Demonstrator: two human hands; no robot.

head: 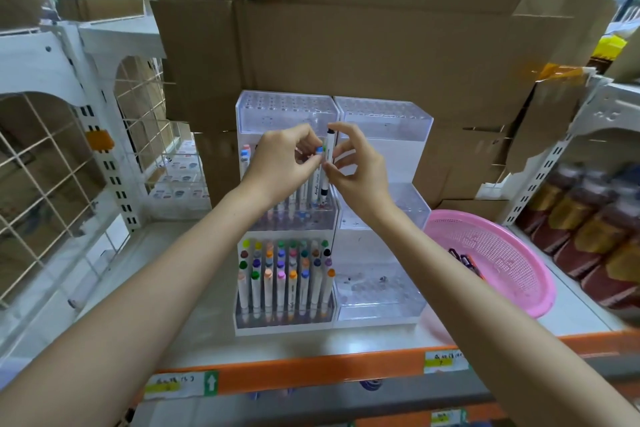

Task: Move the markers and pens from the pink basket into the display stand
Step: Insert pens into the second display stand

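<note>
**Forearms out, marker held at stand**

Forearms are stretched across the orange shelf edge (pixel 311 374) from the near side. A white marker (pixel 327 166) with a black cap is gripped upright by the right hand (pixel 356 166), its lower end at the middle tier of the stand (pixel 381 302). Just left of it, a blue-capped marker (pixel 319 149) standing in that tier is pinched by the curled fingers of the left hand (pixel 284 163). Capped markers (pixel 287 274) are packed into the near tier's left half. The basket (pixel 512 288) is set right of the stand, with a few pens (pixel 462 258) lying inside. Boxes (pixel 346 55) are stacked on the far side.
</note>
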